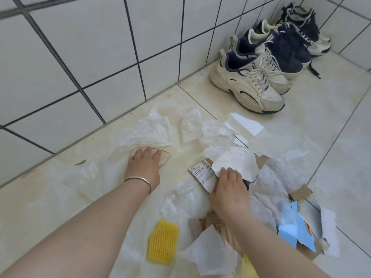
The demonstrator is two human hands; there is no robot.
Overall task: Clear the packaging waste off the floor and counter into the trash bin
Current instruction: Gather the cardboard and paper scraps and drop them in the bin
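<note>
I see the cream tiled floor [331, 125] filling most of my view, meeting a white tiled wall [80, 57] with dark grout along the top and left. Against that wall, at the upper right, stands a row of sneakers [267, 63]: a white pair nearest me, dark navy ones behind, and a further pair at the corner.

The packaging waste lies scattered over the floor in front of me. The biggest heap is on the right: torn white paper [267, 189] over pieces of brown cardboard [302, 192], with a shiny blue-reflecting sheet [291, 231] at the lower right. A crumpled white wrapper [150, 131] sits near the wall, with another crumpled piece [191, 125] just beside it. Thin clear plastic film [84, 175] lies flat on the left.

My left hand [145, 165], a thin bangle [138, 180] on its wrist, rests fingers spread on a small pale tan scrap [163, 157] at the edge of the crumpled wrapper; the fingers are fairly straight, pressing down, not curled round anything I can make out.

My right hand [228, 189] reaches into the heap, fingers bent over a torn paper edge beside a printed shipping label [203, 173]; whether it truly pinches the paper I cannot tell.

A yellow foam net sleeve [163, 242] lies between my forearms.
</note>
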